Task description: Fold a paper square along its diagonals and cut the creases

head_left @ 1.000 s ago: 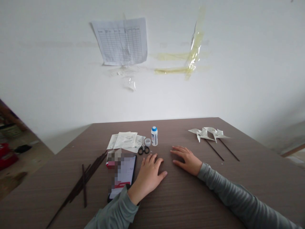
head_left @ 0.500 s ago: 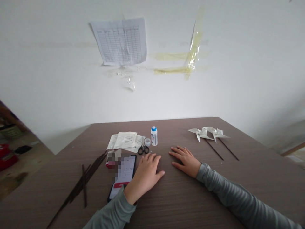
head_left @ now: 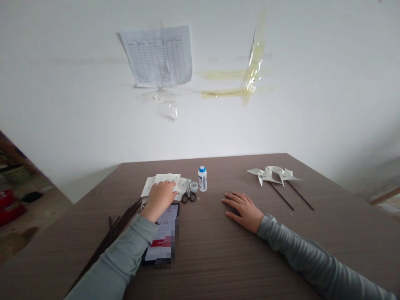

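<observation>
In the head view, the left hand [head_left: 161, 196] has been moved onto the paper sheets [head_left: 167, 181], its grip not readable as apart or together; the right hand [head_left: 243, 210] is laid on the tabletop [head_left: 215, 241], fingers spread, nothing held.

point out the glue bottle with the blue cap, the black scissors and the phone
bottle [head_left: 203, 181]: head view, its label
scissors [head_left: 184, 198]: head view, left finger loop
phone [head_left: 165, 229]: head view, its screen

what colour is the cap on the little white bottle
Blue cap, clear in the head view.
</observation>
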Demonstrator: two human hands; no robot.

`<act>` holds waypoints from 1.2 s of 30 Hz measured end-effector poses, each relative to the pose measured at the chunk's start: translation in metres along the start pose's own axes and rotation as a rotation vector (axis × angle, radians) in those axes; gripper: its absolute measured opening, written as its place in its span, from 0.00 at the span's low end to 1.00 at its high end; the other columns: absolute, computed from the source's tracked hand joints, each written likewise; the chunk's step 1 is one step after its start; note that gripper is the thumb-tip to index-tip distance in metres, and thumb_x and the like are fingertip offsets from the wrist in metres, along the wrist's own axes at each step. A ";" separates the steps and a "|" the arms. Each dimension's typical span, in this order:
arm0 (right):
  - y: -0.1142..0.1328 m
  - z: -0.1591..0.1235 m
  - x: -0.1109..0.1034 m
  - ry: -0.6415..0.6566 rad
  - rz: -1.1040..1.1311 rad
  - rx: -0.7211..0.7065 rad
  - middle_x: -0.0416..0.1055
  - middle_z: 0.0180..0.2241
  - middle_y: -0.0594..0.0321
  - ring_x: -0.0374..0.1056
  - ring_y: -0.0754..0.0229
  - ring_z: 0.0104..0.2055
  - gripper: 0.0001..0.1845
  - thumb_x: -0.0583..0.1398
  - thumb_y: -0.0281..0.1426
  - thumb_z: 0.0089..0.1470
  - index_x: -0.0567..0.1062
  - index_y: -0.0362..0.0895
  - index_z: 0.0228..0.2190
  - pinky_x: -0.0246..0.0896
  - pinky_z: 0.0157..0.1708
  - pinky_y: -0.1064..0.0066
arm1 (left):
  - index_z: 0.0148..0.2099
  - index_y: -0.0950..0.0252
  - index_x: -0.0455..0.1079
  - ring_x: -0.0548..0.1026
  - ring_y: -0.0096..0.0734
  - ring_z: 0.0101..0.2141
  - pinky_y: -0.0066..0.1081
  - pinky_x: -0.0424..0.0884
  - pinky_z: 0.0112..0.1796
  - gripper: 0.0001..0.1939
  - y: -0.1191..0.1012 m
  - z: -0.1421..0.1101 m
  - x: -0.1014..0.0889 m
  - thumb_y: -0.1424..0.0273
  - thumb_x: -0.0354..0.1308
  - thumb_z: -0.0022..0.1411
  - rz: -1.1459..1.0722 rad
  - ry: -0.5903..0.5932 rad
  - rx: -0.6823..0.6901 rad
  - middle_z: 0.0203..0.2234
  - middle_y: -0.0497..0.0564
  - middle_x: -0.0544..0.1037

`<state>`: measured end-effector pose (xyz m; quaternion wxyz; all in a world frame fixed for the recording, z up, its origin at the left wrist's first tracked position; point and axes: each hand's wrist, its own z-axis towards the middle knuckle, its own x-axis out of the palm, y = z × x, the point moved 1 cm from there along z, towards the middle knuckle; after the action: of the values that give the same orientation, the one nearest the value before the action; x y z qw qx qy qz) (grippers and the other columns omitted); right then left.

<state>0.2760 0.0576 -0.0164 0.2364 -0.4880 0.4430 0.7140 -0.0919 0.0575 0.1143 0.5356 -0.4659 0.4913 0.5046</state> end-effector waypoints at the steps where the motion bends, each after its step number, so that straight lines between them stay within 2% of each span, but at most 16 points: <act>1: 0.001 0.000 -0.002 0.002 0.003 0.000 0.74 0.88 0.49 0.64 0.23 0.92 0.36 0.67 0.54 0.82 0.84 0.58 0.81 0.55 0.91 0.16 | 0.68 0.68 0.89 0.88 0.62 0.72 0.48 0.77 0.74 0.16 0.003 0.006 0.001 0.73 0.65 0.87 0.008 0.003 -0.017 0.68 0.71 0.93; 3: 0.003 0.000 -0.005 0.020 0.010 -0.002 0.74 0.88 0.49 0.63 0.23 0.93 0.36 0.66 0.54 0.82 0.84 0.58 0.82 0.55 0.91 0.16 | 0.67 0.63 0.91 0.91 0.61 0.69 0.46 0.79 0.72 0.16 0.008 0.016 0.004 0.70 0.71 0.84 0.017 0.014 -0.044 0.66 0.68 0.94; 6: 0.006 0.000 -0.009 0.049 0.007 0.018 0.72 0.89 0.49 0.61 0.23 0.94 0.37 0.66 0.54 0.83 0.83 0.57 0.83 0.53 0.92 0.17 | 0.68 0.58 0.92 0.91 0.64 0.70 0.48 0.80 0.72 0.20 0.010 0.028 0.008 0.69 0.76 0.79 0.021 0.042 -0.079 0.66 0.66 0.95; 11: 0.013 -0.002 -0.011 0.072 -0.006 0.054 0.70 0.90 0.50 0.59 0.25 0.95 0.38 0.66 0.54 0.84 0.81 0.56 0.84 0.50 0.94 0.19 | 0.69 0.54 0.92 0.91 0.60 0.71 0.47 0.80 0.73 0.22 0.011 0.033 0.012 0.69 0.75 0.77 0.023 0.090 -0.102 0.67 0.62 0.96; 18: 0.017 -0.002 -0.014 0.076 -0.018 0.065 0.70 0.90 0.50 0.59 0.25 0.95 0.38 0.66 0.53 0.84 0.81 0.55 0.84 0.50 0.94 0.21 | 0.68 0.57 0.93 0.91 0.56 0.71 0.42 0.81 0.70 0.20 0.007 0.028 0.009 0.71 0.64 0.86 0.040 0.103 -0.102 0.69 0.64 0.94; 23: 0.014 -0.001 -0.013 0.087 -0.030 0.060 0.69 0.91 0.50 0.58 0.26 0.95 0.38 0.65 0.53 0.85 0.80 0.55 0.85 0.49 0.94 0.20 | 0.63 0.65 0.93 0.94 0.55 0.66 0.38 0.83 0.62 0.22 0.007 0.030 0.007 0.74 0.55 0.88 0.056 0.111 -0.139 0.62 0.70 0.96; 31: 0.012 -0.002 -0.010 0.070 -0.029 0.058 0.70 0.90 0.50 0.59 0.27 0.95 0.37 0.66 0.52 0.84 0.81 0.55 0.84 0.51 0.94 0.22 | 0.64 0.63 0.94 0.95 0.54 0.64 0.36 0.85 0.57 0.21 0.009 0.032 0.006 0.75 0.60 0.84 0.027 0.063 -0.199 0.61 0.67 0.97; 36: 0.015 -0.002 -0.012 0.079 -0.035 0.066 0.69 0.91 0.51 0.58 0.27 0.95 0.37 0.65 0.52 0.84 0.80 0.55 0.85 0.50 0.94 0.22 | 0.61 0.60 0.96 0.95 0.55 0.64 0.35 0.85 0.56 0.16 0.008 0.033 0.005 0.70 0.66 0.84 -0.001 0.030 -0.222 0.60 0.65 0.98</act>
<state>0.2707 0.0496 0.0000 0.2470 -0.5155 0.4666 0.6749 -0.0984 0.0907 0.1124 0.4734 -0.5300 0.4401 0.5489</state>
